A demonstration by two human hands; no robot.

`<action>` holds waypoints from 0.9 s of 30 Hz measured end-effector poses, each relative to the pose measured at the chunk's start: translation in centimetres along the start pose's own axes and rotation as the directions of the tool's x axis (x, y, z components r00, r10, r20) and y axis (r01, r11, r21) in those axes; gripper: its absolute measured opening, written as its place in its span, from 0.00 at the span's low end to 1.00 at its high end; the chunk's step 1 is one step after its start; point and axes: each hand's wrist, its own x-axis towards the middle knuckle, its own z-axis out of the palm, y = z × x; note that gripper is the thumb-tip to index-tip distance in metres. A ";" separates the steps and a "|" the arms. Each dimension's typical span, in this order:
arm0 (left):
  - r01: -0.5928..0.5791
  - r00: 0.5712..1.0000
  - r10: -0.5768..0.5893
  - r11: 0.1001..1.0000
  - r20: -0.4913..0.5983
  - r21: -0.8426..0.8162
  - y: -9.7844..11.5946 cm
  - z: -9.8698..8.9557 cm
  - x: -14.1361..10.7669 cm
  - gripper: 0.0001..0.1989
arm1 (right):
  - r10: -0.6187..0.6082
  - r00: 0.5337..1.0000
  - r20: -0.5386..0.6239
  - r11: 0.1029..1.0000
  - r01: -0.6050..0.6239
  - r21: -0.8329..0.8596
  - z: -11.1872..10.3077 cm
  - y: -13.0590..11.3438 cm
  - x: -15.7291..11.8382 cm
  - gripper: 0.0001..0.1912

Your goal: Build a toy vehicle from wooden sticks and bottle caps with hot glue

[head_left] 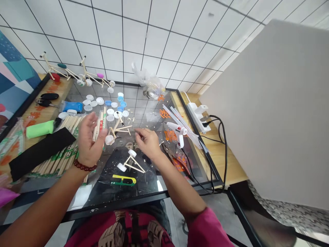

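Note:
My left hand [88,140], open with thumb and fingers apart, hovers beside a pack of wooden chopsticks [104,118] with a red label. Over the middle of the glass tabletop, my right hand [149,142] has its fingers curled together; whatever they pinch, if anything, is too small to make out. Between both hands lies a small stick frame [118,129] with a white bottle cap [109,139] as a wheel. Nearer me rests a second stick frame, a triangle [135,164] with two white caps. A yellow and green utility knife [123,180] lies below it.
White and blue bottle caps [110,111] spread behind the hands. At right are a glue gun [177,128], clear glue sticks [180,120], pliers [181,163] and a power strip [199,116] with cables. Bundled chopsticks [58,164] and a black cloth [42,154] lie left.

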 end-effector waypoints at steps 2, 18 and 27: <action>0.017 0.992 -0.029 0.995 -0.124 -0.096 -0.5 -0.3 0.9 0.25 | -0.016 0.999 -0.046 1.000 0.017 0.022 -0.8 0.2 -0.8 0.13; 0.256 0.897 -0.397 0.825 -0.194 -0.505 -2.8 0.0 4.0 0.11 | -0.186 0.958 -0.218 0.935 0.104 -0.339 0.6 2.0 -4.9 0.15; 0.230 0.973 -0.230 0.973 0.033 0.031 -2.3 -0.3 2.9 0.19 | -0.114 0.968 -0.222 0.948 0.038 -0.317 1.0 1.9 -4.4 0.12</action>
